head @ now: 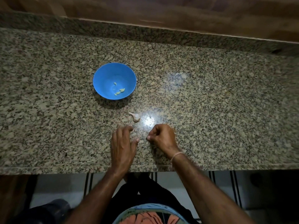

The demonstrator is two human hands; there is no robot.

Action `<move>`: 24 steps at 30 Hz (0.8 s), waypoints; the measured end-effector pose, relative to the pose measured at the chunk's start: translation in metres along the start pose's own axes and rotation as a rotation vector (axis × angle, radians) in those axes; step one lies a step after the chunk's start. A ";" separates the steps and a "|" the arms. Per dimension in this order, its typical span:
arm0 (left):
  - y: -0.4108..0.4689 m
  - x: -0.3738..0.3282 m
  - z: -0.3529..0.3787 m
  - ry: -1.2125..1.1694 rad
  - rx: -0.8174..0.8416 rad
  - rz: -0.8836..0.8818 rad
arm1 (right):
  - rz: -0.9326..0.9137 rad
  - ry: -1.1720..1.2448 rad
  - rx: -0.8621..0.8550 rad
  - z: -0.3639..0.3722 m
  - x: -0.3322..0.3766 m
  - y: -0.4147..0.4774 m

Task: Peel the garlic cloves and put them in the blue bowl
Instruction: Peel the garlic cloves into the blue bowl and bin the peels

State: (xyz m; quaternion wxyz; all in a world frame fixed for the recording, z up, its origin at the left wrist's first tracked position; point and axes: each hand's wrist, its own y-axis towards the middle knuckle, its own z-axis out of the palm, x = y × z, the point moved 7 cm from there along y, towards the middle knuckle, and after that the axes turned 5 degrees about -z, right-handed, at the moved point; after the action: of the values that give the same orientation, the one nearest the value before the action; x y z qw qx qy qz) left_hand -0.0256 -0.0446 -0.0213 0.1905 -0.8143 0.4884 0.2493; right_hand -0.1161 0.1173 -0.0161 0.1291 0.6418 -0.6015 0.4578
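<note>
Pale papery unpeeled garlic clove (135,117) lies on speckled granite counter (210,94), likely light, firm, brittle-skinned (pinch the tail); left hand (123,143) fingers slack, right hand (161,136) curled, seemingly empty.

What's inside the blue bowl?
A few small pale yellow peeled garlic cloves lie at the bottom of the round blue plastic bowl. Nothing covers them.

Speckled granite countertop (226,94) spanning full width of view. Matching granite upstand (48,25) rising along far edge. Brown wood panelling (178,12) standing behind it. Bright glare spot (148,119) reflecting off polished stone; room lying dim. Pale floor (64,188) showing below near edge, dark stripes (88,183) crossing it.
</note>
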 end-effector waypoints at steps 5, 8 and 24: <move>0.006 0.003 -0.002 -0.009 0.032 0.023 | 0.076 -0.074 0.001 0.002 0.002 0.006; 0.003 0.002 -0.003 0.006 0.028 0.036 | 0.106 -0.108 0.007 0.003 0.002 0.010; 0.007 0.000 -0.004 -0.362 0.230 -0.192 | 0.168 0.538 -0.004 0.003 0.007 -0.025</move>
State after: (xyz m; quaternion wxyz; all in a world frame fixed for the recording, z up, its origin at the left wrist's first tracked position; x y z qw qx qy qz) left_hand -0.0311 -0.0505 -0.0185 0.3892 -0.7719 0.3919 0.3147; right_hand -0.0935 0.1165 -0.0029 0.2467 0.4449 -0.5976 0.6197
